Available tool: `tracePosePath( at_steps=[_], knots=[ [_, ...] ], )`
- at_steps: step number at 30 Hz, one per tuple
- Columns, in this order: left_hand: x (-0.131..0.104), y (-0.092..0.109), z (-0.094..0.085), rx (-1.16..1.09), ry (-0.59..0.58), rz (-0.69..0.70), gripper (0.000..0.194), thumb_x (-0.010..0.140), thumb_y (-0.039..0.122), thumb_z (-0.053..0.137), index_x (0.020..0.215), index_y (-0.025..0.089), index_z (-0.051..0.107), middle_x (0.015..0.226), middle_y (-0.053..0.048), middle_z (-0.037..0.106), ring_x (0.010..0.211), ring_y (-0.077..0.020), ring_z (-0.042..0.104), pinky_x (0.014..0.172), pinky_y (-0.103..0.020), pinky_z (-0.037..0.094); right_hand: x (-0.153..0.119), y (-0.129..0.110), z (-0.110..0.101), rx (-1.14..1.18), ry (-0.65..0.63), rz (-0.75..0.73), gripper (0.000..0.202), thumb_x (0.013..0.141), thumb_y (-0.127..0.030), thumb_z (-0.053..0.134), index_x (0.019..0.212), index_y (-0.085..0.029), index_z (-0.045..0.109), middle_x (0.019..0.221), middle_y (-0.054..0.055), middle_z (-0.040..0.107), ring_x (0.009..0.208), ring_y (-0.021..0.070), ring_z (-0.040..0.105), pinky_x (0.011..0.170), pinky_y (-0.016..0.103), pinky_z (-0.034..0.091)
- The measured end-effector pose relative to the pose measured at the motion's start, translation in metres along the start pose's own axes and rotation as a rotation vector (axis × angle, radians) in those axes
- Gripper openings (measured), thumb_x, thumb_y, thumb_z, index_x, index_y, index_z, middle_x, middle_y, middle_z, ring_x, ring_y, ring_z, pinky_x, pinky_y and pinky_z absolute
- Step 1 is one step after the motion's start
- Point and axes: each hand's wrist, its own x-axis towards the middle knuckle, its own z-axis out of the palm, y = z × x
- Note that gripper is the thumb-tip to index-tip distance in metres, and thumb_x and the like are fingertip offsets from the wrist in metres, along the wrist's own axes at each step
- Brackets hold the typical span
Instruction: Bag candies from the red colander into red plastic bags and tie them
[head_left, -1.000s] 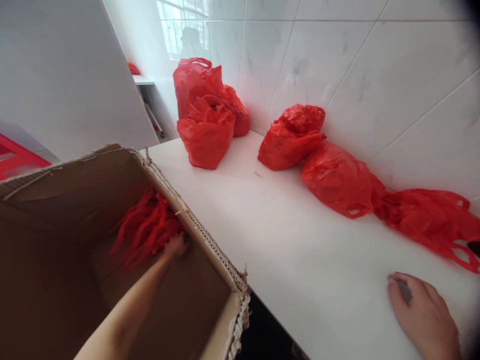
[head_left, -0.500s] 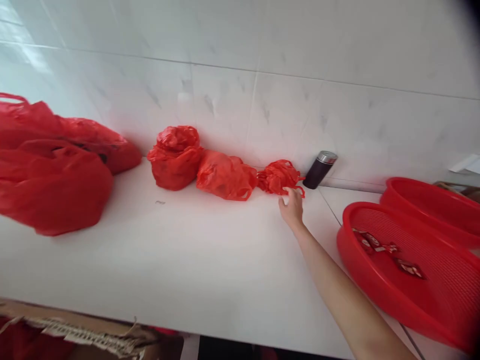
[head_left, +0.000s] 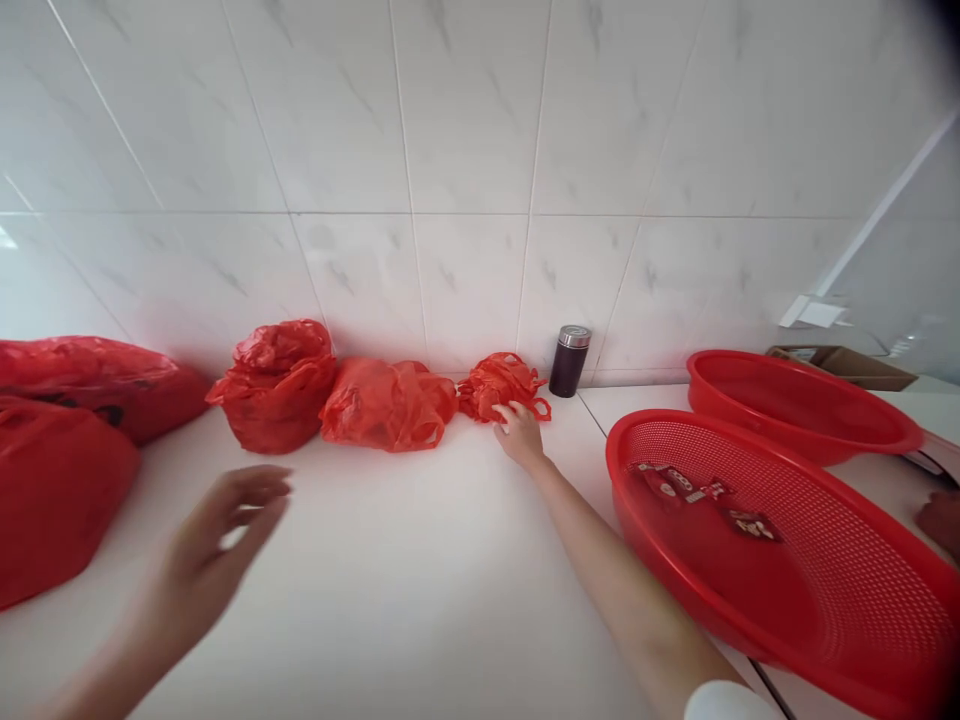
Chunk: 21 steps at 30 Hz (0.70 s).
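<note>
My right hand (head_left: 519, 432) reaches to a small crumpled bundle of red plastic bags (head_left: 501, 383) by the wall, its fingertips at the bundle's front edge; whether they grip it is too small to tell. Over the white table (head_left: 390, 600), my left hand (head_left: 225, 535) hangs with fingers bent, thumb apart and nothing between them, slightly blurred. Left of the small bundle lie a filled red bag (head_left: 386, 405) and a rounder red bag (head_left: 277, 390). A dark bottle with a silver lid (head_left: 568, 362) stands upright just right of the bundle.
A red perforated basket (head_left: 750, 580) at the right holds a few red packets (head_left: 750, 524). Behind it are another red basket (head_left: 802, 400) and a cardboard box (head_left: 862, 368). Large red bags (head_left: 56, 490) fill the left edge. Another person's hand (head_left: 941, 520) shows at the far right.
My left hand has come into view from the lower left. The view has turned to the right and levelled, and my right hand remains by the small bundle.
</note>
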Motion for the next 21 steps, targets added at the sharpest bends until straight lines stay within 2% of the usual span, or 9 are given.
tracePosePath(
  at_steps=[2,4,7,9,11,14,18,19,21],
  knots=[
    [0.006,0.021,0.041,0.084,-0.249,0.102,0.039,0.075,0.057,0.064,0.100,0.028,0.067,0.102,-0.005,0.068,0.084,-0.0223,0.064,0.067,-0.029,0.051,0.006,0.000,-0.001,0.022,-0.051,-0.025,0.041,0.084,-0.032,0.062,0.124,-0.025,0.062,0.139,0.009,0.052,0.129,0.0281,0.044,0.103,0.040,0.032],
    [0.010,0.036,0.078,0.128,-0.509,0.105,0.040,0.079,0.055,0.061,0.108,0.029,0.067,0.114,-0.007,0.066,0.093,-0.0243,0.063,0.075,-0.032,0.050,0.000,-0.003,0.001,0.053,-0.085,-0.036,0.037,0.081,-0.031,0.065,0.117,-0.023,0.066,0.130,0.010,0.060,0.123,0.0280,0.050,0.101,0.041,0.034],
    [0.020,0.039,0.122,0.098,-0.748,-0.153,0.061,0.070,0.058,0.070,0.124,0.031,0.063,0.131,-0.010,0.059,0.110,-0.0315,0.058,0.086,-0.037,0.047,-0.031,-0.012,0.004,0.115,-0.058,-0.017,0.026,0.087,-0.025,0.056,0.110,-0.020,0.067,0.118,0.011,0.066,0.114,0.0256,0.056,0.098,0.040,0.037],
    [0.030,0.034,0.147,0.051,-0.798,-0.326,0.085,0.063,0.063,0.073,0.138,0.028,0.052,0.135,-0.017,0.056,0.113,-0.0365,0.057,0.085,-0.042,0.048,-0.059,-0.020,-0.001,0.174,-0.029,-0.018,0.023,0.087,-0.019,0.052,0.105,-0.021,0.067,0.111,0.008,0.069,0.107,0.0235,0.059,0.097,0.040,0.038],
    [0.037,0.028,0.169,-0.023,-0.833,-0.414,0.103,0.063,0.067,0.072,0.150,0.025,0.035,0.136,-0.023,0.055,0.107,-0.0377,0.061,0.081,-0.045,0.050,-0.086,-0.027,-0.012,0.229,-0.012,-0.045,0.021,0.086,-0.016,0.052,0.100,-0.023,0.066,0.105,0.005,0.070,0.102,0.0209,0.061,0.097,0.038,0.039],
    [0.029,0.026,0.194,-0.218,-0.885,-0.447,0.109,0.070,0.070,0.065,0.156,0.031,0.011,0.146,-0.021,0.046,0.112,-0.0326,0.061,0.085,-0.043,0.051,-0.114,-0.037,-0.037,0.486,0.028,-0.012,0.014,0.087,-0.020,0.051,0.099,-0.024,0.059,0.102,0.003,0.068,0.092,0.0175,0.063,0.087,0.034,0.047],
    [-0.020,0.035,0.213,-0.633,-0.865,-0.325,0.109,0.073,0.065,0.067,0.154,0.040,-0.001,0.161,-0.011,0.021,0.135,-0.0277,0.044,0.100,-0.039,0.044,-0.130,-0.045,-0.073,1.328,0.010,0.300,0.019,0.084,-0.034,0.061,0.096,-0.025,0.049,0.087,-0.001,0.066,0.072,0.0162,0.063,0.067,0.030,0.051],
    [-0.035,0.037,0.215,-0.737,-0.872,-0.314,0.110,0.072,0.059,0.072,0.154,0.042,0.000,0.161,-0.011,0.020,0.134,-0.0289,0.044,0.101,-0.041,0.044,-0.133,-0.046,-0.081,1.469,-0.006,0.360,0.024,0.082,-0.035,0.064,0.096,-0.026,0.048,0.084,-0.003,0.065,0.068,0.0155,0.062,0.064,0.029,0.050],
    [-0.062,0.043,0.215,-0.860,-0.900,-0.339,0.109,0.072,0.047,0.078,0.154,0.042,0.005,0.155,-0.014,0.031,0.123,-0.0304,0.053,0.096,-0.045,0.048,-0.136,-0.048,-0.096,1.628,-0.018,0.432,0.029,0.080,-0.035,0.067,0.099,-0.027,0.046,0.080,-0.004,0.065,0.063,0.0144,0.061,0.059,0.027,0.048]
  ],
)
